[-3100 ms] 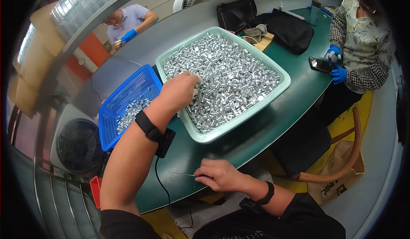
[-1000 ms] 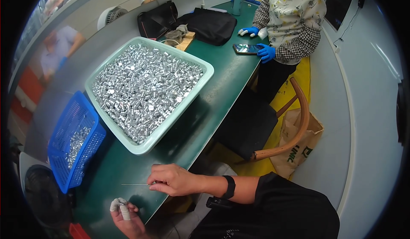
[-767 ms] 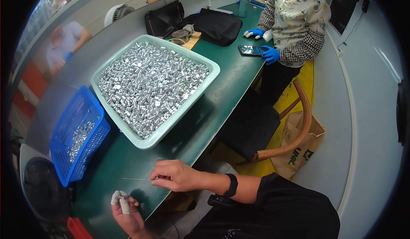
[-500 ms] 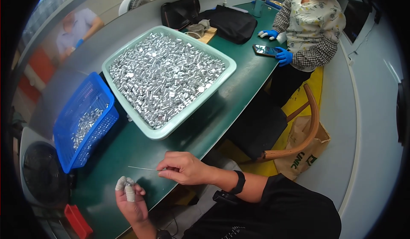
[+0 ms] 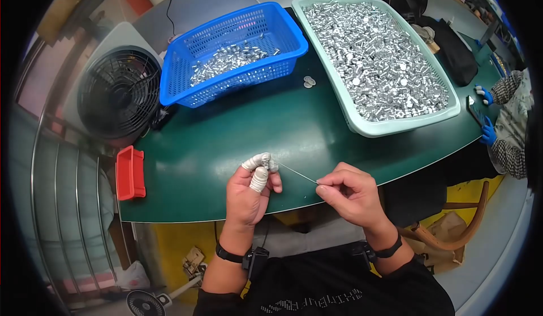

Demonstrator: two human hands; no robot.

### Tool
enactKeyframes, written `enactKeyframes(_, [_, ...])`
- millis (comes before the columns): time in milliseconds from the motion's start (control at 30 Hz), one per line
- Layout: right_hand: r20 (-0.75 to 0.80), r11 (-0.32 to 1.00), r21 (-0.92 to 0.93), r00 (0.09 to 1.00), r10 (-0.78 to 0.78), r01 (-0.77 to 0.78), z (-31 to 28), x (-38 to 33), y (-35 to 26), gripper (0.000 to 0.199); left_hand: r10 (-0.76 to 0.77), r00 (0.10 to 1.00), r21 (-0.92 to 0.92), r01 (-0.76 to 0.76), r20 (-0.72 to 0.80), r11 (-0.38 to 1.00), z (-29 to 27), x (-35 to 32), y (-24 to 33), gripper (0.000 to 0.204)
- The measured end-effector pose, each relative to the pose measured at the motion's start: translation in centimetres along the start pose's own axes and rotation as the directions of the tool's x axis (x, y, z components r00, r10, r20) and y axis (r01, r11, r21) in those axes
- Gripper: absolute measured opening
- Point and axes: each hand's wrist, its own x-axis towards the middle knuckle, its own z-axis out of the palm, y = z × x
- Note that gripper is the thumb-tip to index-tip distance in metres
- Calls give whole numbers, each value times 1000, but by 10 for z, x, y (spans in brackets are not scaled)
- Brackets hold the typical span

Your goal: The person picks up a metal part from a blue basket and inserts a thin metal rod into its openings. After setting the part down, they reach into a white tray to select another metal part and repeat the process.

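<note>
Between your two hands now, the thin wire [image 5: 298,174] runs straight from one set of fingers to the other; half a second ago your left hand [image 5: 249,194] sat lower and apart from the right, and both have since come together over the near edge of the green counter [image 5: 226,146]. The view has also swung, so the blue basket [image 5: 229,50] and the pale green tray [image 5: 376,61] now lie beyond your fingers rather than off to the side.

Your left fingers [image 5: 259,176], two of them wrapped in white tape, are closed on a small silvery metal piece [image 5: 272,166] at the wire's left end. Your right hand [image 5: 350,194] pinches the wire's other end between thumb and forefinger.

That wire is hair-fine, stiff and pale grey. Beyond your fingers, the tray is heaped with shiny little metal parts, the lattice-walled basket holds fewer, and two small discs [image 5: 309,82] lie loose between them.
</note>
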Motion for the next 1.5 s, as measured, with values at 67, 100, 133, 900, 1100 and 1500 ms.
enactKeyframes(67, [-1,1000,-10,1000,-1,1,3,-1,-4,7,-16,1000,-25,16,2,1000,1,0,1,25])
enactKeyframes(100, [-3,1000,-15,1000,-2,2,4,-1,-5,7,-16,1000,-24,16,4,1000,0,0,2,25])
enactKeyframes(133, [-5,1000,-15,1000,-3,3,5,-1,-5,7,-19,1000,-17,19,6,1000,0,0,2,26])
enactKeyframes(900, [40,999,-25,999,36,-35,-5,-5,-8,4,-67,994,33,64,84,997,-2,0,2,24])
enactKeyframes(1100, [47,998,-22,997,54,-53,-7,-4,-10,4,-76,993,55,71,86,996,-2,-1,3,24])
enactKeyframes(1500, [66,997,-55,996,63,-59,-9,-4,-15,3,-139,985,106,128,101,986,4,0,10,25])
